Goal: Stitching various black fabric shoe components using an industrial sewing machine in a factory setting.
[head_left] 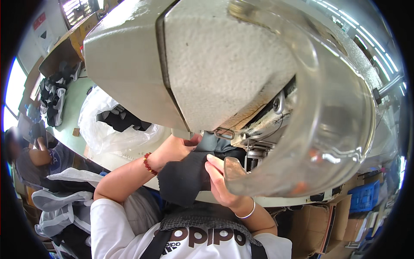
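Standing inspection: pale sewing machine over a light tabletop, a clear curved guard at its right side. Dark fabric piece located under the near end of the sewing machine, its wide part turned toward the person. Left hand, beaded bracelet at the wrist, touches the piece's upper edge just below the sewing machine; right hand, pale bangle at the wrist, has fingers against its right edge. State of either grip: cannot be told from here, finger undersides being hidden. Left of the sewing machine: translucent plastic bag containing dark cut pieces. Right of it, lower: blue basket, open cardboard box
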Motion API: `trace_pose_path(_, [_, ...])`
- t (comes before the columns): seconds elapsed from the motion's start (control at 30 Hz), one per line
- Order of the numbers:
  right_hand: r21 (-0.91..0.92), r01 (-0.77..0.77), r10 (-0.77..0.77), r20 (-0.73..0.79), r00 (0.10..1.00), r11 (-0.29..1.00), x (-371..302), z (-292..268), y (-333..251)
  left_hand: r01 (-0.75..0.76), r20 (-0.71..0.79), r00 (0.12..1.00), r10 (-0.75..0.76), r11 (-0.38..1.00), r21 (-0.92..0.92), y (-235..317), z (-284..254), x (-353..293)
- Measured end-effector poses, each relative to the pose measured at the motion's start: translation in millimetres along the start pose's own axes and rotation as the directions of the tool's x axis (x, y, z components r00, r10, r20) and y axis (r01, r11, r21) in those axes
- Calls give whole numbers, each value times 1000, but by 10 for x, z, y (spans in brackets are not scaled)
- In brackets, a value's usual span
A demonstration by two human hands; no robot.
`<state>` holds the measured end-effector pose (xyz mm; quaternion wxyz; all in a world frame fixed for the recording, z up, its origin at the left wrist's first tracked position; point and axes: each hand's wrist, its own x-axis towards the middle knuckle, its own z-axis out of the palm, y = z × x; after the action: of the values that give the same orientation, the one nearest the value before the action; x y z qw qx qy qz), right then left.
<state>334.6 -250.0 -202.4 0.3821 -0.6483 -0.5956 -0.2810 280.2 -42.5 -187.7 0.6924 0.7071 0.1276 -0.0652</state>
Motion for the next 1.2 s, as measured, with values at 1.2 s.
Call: trace_pose_path(1.2, [228,-366,287,315,905,902,-31,-143,-97,100,-148,980,-133,972,-211,91,267,-198])
